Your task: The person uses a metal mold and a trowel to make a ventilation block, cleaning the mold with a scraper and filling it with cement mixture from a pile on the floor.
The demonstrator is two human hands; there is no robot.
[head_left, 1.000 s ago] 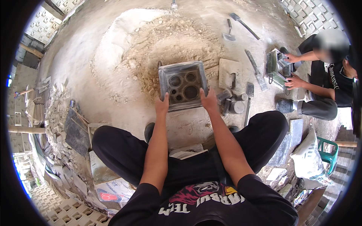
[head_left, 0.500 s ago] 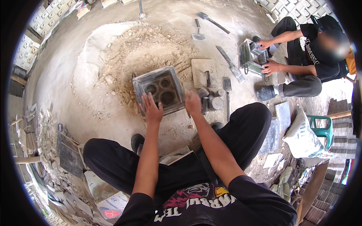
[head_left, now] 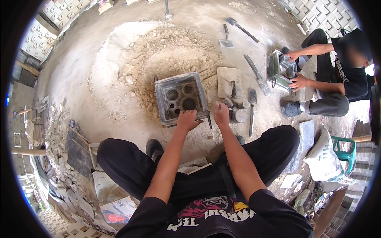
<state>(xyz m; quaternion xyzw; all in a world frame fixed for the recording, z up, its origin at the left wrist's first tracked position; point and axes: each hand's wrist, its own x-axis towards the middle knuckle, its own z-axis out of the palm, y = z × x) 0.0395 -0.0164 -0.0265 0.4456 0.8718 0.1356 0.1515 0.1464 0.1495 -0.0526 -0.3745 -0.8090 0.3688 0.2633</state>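
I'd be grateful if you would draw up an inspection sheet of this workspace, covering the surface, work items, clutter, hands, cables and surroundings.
Surface: dusty floor, with a pale heap beyond the box.
Work items: box with round holes of differing sizes; dark cylinders grouped to its right.
Clutter: trowel, board and scraper on the floor; rubble at left.
Hands: left hand over the box's near rim, grip unclear; right hand beside the cylinders, fingers curled, contents unclear.
Cables: nothing seen.
Surroundings: co-worker at right with both hands at a second box; white sack beside a green chair; patterned wall behind.
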